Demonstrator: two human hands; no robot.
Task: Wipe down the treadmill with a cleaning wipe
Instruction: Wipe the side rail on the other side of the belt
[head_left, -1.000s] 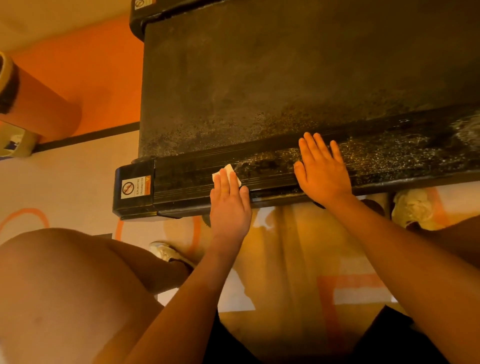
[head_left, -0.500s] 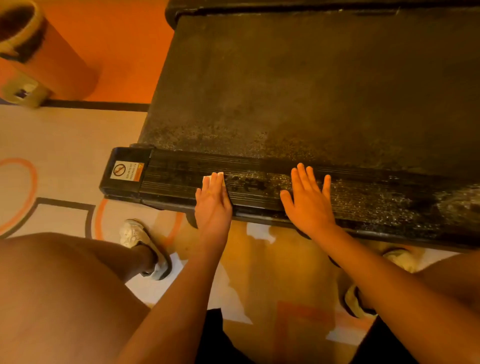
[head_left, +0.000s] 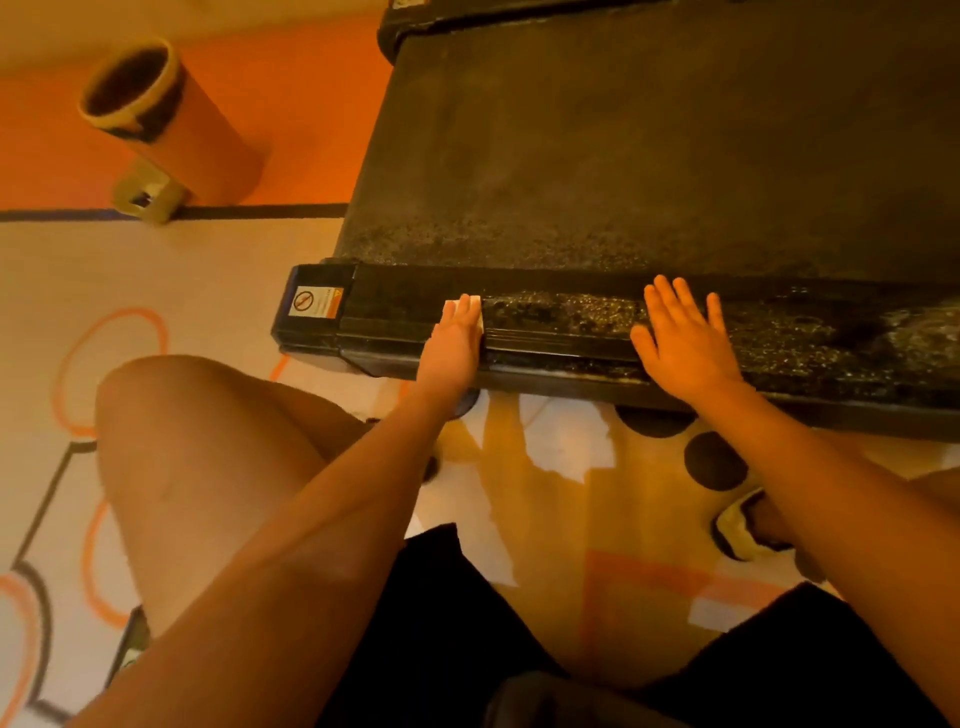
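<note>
1. The black treadmill with a grainy matte belt (head_left: 623, 156) is stretching across the top of the view, with its far end and right side being cut off by the frame.
2. The left hand (head_left: 451, 345) is pressing a small white cleaning wipe (head_left: 480, 323) flat onto the treadmill's glossy ribbed black side rail (head_left: 561, 325), near the left end cap. Its fingers are lying straight and pressed together, hiding most of the wipe.
3. The right hand (head_left: 680, 345) is resting flat on the same rail, further right, with its fingers straight and spread.
4. Wet speckles are glistening along the rail beside both hands.
5. A small white-and-orange warning sticker (head_left: 311, 303) is showing on the end cap; its print is too small to read.
6. An orange cylindrical bin with a dark lining (head_left: 208, 145) is standing well apart to the left.
</note>
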